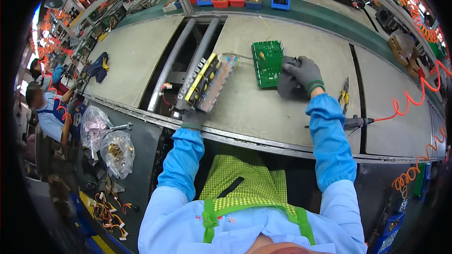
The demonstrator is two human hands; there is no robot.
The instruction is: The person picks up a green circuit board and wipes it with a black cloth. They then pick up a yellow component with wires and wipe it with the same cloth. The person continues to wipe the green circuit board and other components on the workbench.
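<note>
My left hand (192, 118), in a grey glove, grips the near end of a long circuit board assembly (207, 83) with yellow and black parts. The assembly is tilted and slightly blurred, over the metal rollers' right edge and the worktop. To its right is a green circuit board (267, 64) with pins along its edges and a small tan part on its face. At that board's right edge is my right hand (300, 76), also gloved, its fingers curled together. Whatever they hold is hidden. A thin cable (244, 57) runs between the assembly and the green board.
Yellow-handled pliers (345, 98) and a power screwdriver (356, 122) on a red coiled hose lie right. Red and blue parts bins (222, 0) line the back. Left are bags of small parts (117, 154), a wrench (120, 127), loose wires (109, 214) and a co-worker (49, 110).
</note>
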